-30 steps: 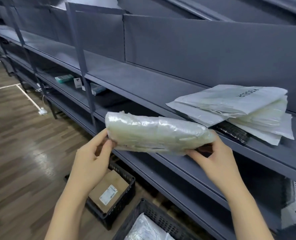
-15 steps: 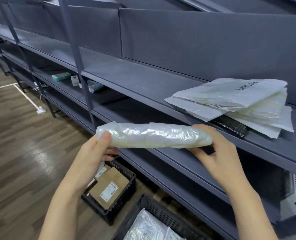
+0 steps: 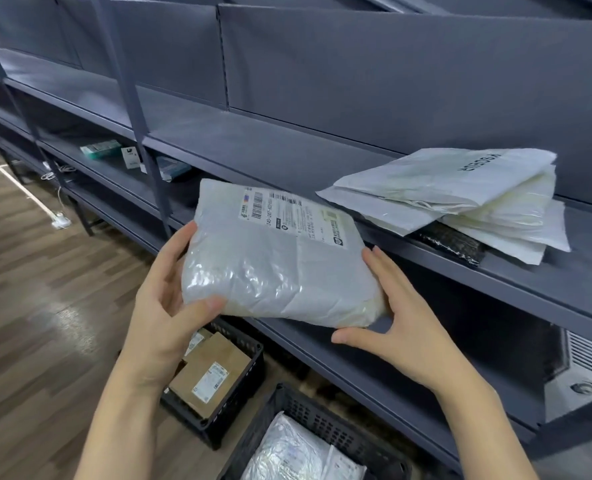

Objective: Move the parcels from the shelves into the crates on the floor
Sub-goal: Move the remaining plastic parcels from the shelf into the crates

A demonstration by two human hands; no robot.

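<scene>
A grey plastic parcel (image 3: 277,261) is held in mid-air at the centre of the frame, in front of the dark shelf (image 3: 287,157), its broad labelled face turned up toward the camera. Its long axis runs from upper left to lower right, with the shipping label (image 3: 287,216) at the far end. The left hand (image 3: 163,313) clasps its left edge, thumb pressed on the near corner, while the right hand (image 3: 402,320) cups the right edge with fingers spread; below, at the bottom of the frame, stand two black crates (image 3: 246,362).

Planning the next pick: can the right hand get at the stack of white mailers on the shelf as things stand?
Probably not yet: the right hand is helping hold the grey parcel. The stack of white mailers lies unobstructed on the open shelf just beyond.
</scene>
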